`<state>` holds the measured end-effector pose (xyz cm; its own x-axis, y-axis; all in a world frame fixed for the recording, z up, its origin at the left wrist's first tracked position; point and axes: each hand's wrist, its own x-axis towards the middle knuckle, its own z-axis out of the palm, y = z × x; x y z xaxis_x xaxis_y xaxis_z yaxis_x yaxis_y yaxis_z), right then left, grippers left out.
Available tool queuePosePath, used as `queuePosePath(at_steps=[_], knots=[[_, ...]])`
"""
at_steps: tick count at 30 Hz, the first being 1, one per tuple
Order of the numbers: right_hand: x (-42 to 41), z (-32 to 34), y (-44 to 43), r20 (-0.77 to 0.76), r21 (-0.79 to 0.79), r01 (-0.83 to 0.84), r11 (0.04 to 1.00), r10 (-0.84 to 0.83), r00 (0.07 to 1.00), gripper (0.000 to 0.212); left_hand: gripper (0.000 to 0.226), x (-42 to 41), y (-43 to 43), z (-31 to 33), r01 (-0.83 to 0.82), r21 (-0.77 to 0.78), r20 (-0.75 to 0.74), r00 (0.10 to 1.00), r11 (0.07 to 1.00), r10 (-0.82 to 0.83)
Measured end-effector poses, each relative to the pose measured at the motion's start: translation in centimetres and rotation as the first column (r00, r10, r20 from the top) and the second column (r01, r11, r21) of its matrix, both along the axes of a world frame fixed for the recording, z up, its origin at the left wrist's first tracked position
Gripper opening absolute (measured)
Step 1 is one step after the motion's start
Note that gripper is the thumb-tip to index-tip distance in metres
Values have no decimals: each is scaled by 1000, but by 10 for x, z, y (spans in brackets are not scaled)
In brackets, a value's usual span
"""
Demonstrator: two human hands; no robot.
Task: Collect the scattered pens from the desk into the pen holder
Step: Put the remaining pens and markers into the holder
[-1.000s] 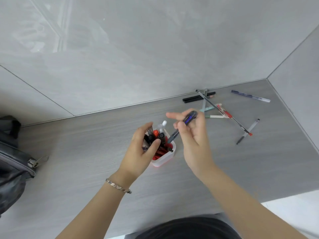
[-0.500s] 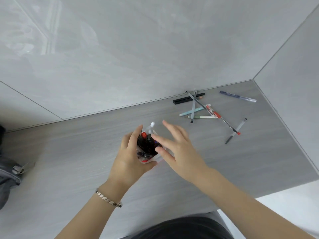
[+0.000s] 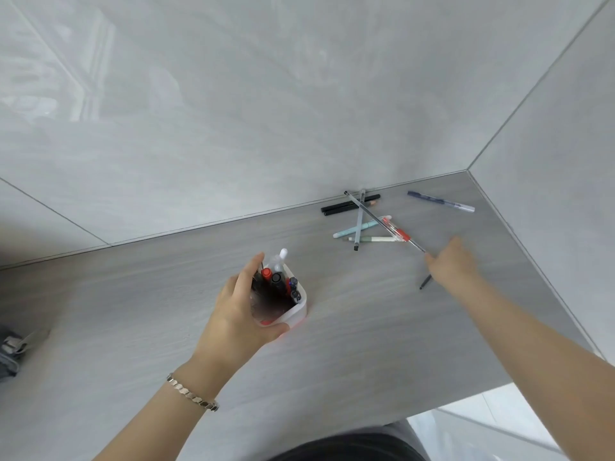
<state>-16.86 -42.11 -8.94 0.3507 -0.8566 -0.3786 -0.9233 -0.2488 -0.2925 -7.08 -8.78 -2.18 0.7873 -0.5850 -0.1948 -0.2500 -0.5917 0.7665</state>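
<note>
Worktop: grey worktop [image 3: 366,327] in a wall corner.
Left hand: the left hand [image 3: 238,314] wraps around the white pen holder [image 3: 294,311], likely so it won't tip.
Right hand: the right hand [image 3: 454,264] covers a grey pen [image 3: 425,281]; I cannot tell if it grips.
Far right: loose pens [image 3: 362,224] lie crossed by the wall, waiting.

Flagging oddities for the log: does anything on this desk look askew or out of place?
Only the expected mess: loose pens lie crossed in a heap near the back wall, one blue pen apart toward the corner. The pen holder stands upright, steadied by the left hand. Nothing is spilled or broken.
</note>
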Motion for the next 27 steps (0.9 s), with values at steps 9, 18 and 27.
queuePosePath(at_steps=[9,18,27], knots=[[1,-1,5,-102,-11,-82,997,80,992,29,101,1,2,-2,2,-2,9,1000,1000,-2],[-10,54,74,440,322,-258,911,97,893,29,86,-5,-9,6,8,-23,279,960,1000,-1],[-3,117,176,502,287,-700,654,520,691,31,31,5,-36,69,-284,-560,-308,943,778,123]])
